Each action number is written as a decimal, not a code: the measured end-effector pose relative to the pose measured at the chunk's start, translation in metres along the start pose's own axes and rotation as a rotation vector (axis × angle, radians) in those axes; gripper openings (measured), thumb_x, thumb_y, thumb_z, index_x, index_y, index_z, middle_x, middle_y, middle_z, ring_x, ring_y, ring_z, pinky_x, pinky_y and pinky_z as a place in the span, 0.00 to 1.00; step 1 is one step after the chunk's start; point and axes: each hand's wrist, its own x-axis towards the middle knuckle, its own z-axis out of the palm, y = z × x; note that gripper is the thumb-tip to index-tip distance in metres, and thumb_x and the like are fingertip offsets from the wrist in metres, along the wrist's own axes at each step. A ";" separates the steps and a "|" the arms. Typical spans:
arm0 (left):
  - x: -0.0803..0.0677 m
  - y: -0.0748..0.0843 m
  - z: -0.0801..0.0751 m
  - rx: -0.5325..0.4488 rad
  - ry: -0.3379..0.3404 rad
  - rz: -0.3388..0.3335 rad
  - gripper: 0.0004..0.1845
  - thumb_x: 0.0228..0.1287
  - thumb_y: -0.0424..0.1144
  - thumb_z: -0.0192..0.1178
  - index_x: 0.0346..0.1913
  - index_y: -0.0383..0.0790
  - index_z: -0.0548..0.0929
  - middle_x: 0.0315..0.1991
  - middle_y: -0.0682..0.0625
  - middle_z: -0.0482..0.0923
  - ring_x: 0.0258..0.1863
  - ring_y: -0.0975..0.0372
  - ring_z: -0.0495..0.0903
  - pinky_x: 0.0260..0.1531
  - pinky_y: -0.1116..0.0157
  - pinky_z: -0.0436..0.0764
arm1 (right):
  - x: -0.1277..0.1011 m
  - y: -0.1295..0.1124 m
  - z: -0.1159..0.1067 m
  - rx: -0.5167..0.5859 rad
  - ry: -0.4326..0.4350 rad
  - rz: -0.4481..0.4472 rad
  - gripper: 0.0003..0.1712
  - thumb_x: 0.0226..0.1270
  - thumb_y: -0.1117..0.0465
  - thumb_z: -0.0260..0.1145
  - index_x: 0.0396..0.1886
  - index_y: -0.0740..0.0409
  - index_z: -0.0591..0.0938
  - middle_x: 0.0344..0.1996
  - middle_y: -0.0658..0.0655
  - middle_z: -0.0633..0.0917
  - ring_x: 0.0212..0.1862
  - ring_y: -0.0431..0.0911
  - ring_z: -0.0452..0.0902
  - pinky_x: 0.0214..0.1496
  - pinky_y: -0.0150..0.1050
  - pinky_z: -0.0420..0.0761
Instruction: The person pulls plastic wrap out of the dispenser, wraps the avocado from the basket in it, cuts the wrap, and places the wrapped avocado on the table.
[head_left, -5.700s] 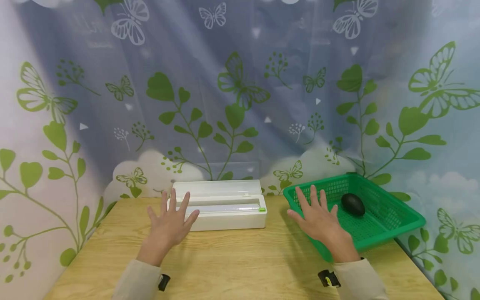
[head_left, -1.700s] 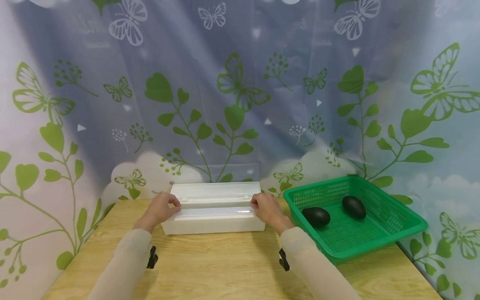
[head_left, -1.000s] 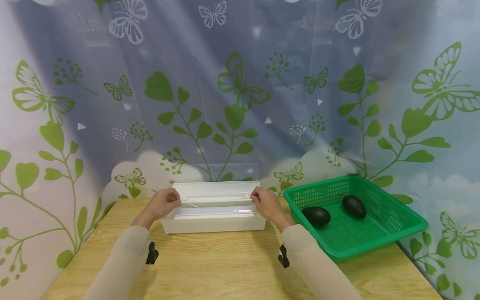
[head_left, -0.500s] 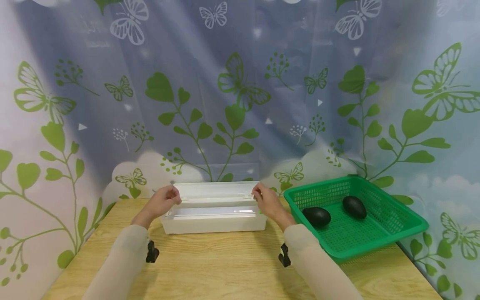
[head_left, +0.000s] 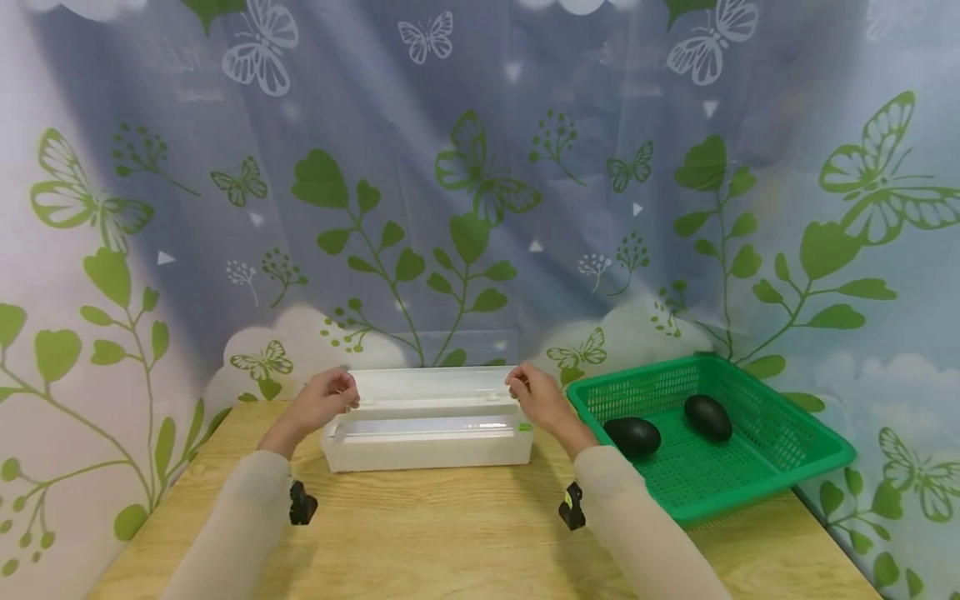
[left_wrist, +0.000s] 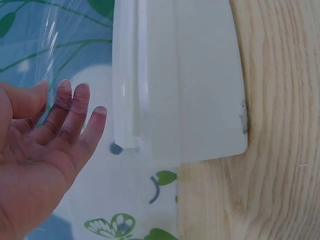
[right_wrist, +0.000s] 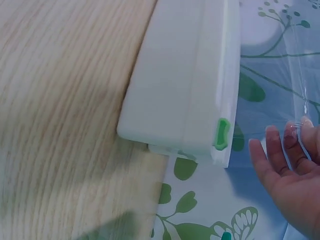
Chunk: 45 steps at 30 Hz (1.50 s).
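A white plastic-wrap dispenser [head_left: 427, 456] stands at the back of the table with its lid [head_left: 427, 383] raised, a pale bar across its top and a small green slider [head_left: 524, 427] at the right end. My left hand [head_left: 315, 408] pinches one side of a clear sheet of plastic wrap [left_wrist: 52, 45] between thumb and fingers, just above the dispenser's left end. At the other end, my right hand [head_left: 543, 404] pinches the opposite side of the sheet. The transparent wrap stretches between both hands and is faint in the head view.
To the right, a green slotted basket [head_left: 750, 504] holds two dark oval fruits, one fruit [head_left: 633, 437] near its left wall and another fruit [head_left: 708, 417] farther back. A printed curtain [head_left: 480, 275] hangs behind the wooden table [head_left: 442, 533].
Earliest, both hands hovered with fingers spread. They then came to the dispenser's ends, pinched the wrap and rose slightly, drawing it up. The green slider is uncovered again.
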 end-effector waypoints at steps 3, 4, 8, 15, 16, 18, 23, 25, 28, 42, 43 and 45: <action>0.000 0.002 -0.003 -0.025 -0.006 -0.010 0.06 0.78 0.29 0.51 0.44 0.27 0.73 0.40 0.35 0.81 0.41 0.55 0.84 0.43 0.60 0.86 | 0.000 -0.001 -0.003 0.045 -0.013 0.025 0.09 0.82 0.66 0.54 0.46 0.68 0.79 0.36 0.65 0.83 0.42 0.61 0.83 0.45 0.46 0.86; 0.000 0.003 -0.003 -0.036 -0.007 -0.016 0.06 0.78 0.30 0.51 0.44 0.27 0.73 0.41 0.35 0.81 0.42 0.56 0.84 0.44 0.58 0.87 | 0.001 -0.001 -0.003 0.056 -0.016 0.032 0.09 0.82 0.66 0.54 0.46 0.68 0.79 0.36 0.65 0.83 0.43 0.62 0.84 0.45 0.46 0.87; 0.000 0.006 -0.006 -0.048 -0.004 -0.019 0.06 0.79 0.30 0.51 0.46 0.27 0.73 0.42 0.35 0.80 0.43 0.55 0.84 0.47 0.54 0.88 | 0.002 -0.003 -0.005 0.110 -0.015 0.037 0.09 0.83 0.67 0.53 0.47 0.68 0.78 0.36 0.67 0.82 0.43 0.64 0.83 0.48 0.52 0.88; -0.002 0.017 -0.009 -0.051 0.000 -0.023 0.06 0.80 0.31 0.49 0.46 0.27 0.72 0.43 0.36 0.79 0.46 0.51 0.83 0.49 0.51 0.87 | 0.003 -0.006 -0.008 0.156 0.007 0.028 0.10 0.83 0.69 0.51 0.48 0.73 0.76 0.36 0.69 0.80 0.43 0.66 0.82 0.49 0.59 0.87; -0.002 0.018 -0.009 -0.049 -0.002 -0.021 0.06 0.80 0.31 0.49 0.46 0.28 0.72 0.43 0.36 0.79 0.46 0.51 0.83 0.49 0.51 0.87 | 0.003 -0.007 -0.009 0.163 0.010 0.034 0.10 0.83 0.68 0.52 0.48 0.72 0.77 0.36 0.69 0.80 0.43 0.66 0.82 0.50 0.59 0.87; -0.003 0.020 -0.010 -0.046 -0.004 -0.017 0.06 0.81 0.31 0.49 0.46 0.29 0.72 0.43 0.37 0.78 0.46 0.50 0.83 0.49 0.51 0.87 | 0.003 -0.009 -0.010 0.164 0.019 0.036 0.09 0.82 0.68 0.52 0.48 0.72 0.77 0.37 0.69 0.80 0.43 0.66 0.83 0.50 0.58 0.88; -0.004 0.024 -0.013 -0.033 0.006 -0.008 0.07 0.81 0.32 0.49 0.48 0.29 0.72 0.43 0.37 0.78 0.47 0.49 0.83 0.48 0.51 0.87 | 0.003 -0.012 -0.012 0.174 0.052 0.024 0.09 0.82 0.68 0.53 0.47 0.71 0.77 0.36 0.70 0.81 0.42 0.67 0.83 0.47 0.55 0.89; -0.004 0.025 -0.014 -0.029 0.015 -0.009 0.07 0.81 0.33 0.49 0.48 0.29 0.72 0.43 0.37 0.78 0.46 0.51 0.82 0.47 0.54 0.87 | 0.003 -0.014 -0.012 0.188 0.056 0.023 0.09 0.82 0.68 0.53 0.46 0.70 0.77 0.35 0.69 0.81 0.42 0.68 0.83 0.48 0.57 0.88; -0.004 0.028 -0.017 -0.030 0.025 -0.010 0.07 0.81 0.33 0.49 0.48 0.29 0.72 0.44 0.37 0.78 0.44 0.55 0.82 0.44 0.59 0.86 | 0.004 -0.016 -0.014 0.185 0.053 0.015 0.09 0.83 0.66 0.52 0.47 0.69 0.77 0.35 0.69 0.81 0.43 0.68 0.83 0.49 0.60 0.87; -0.003 0.040 -0.028 -0.032 0.066 0.011 0.08 0.82 0.34 0.48 0.49 0.30 0.71 0.44 0.39 0.77 0.42 0.61 0.80 0.40 0.69 0.85 | 0.010 -0.034 -0.026 0.143 0.070 -0.060 0.10 0.83 0.65 0.52 0.46 0.68 0.77 0.34 0.69 0.82 0.38 0.60 0.84 0.46 0.56 0.88; -0.003 0.040 -0.029 -0.031 0.069 0.010 0.08 0.82 0.34 0.48 0.50 0.29 0.72 0.44 0.38 0.77 0.42 0.61 0.80 0.41 0.69 0.85 | 0.010 -0.034 -0.026 0.142 0.071 -0.064 0.10 0.84 0.65 0.52 0.46 0.68 0.77 0.34 0.69 0.82 0.39 0.61 0.84 0.46 0.55 0.88; -0.003 0.040 -0.029 -0.027 0.072 0.003 0.09 0.82 0.35 0.48 0.50 0.30 0.72 0.45 0.39 0.77 0.43 0.59 0.80 0.43 0.67 0.86 | 0.011 -0.036 -0.028 0.137 0.077 -0.067 0.10 0.83 0.66 0.52 0.46 0.69 0.77 0.34 0.69 0.81 0.39 0.61 0.84 0.46 0.53 0.89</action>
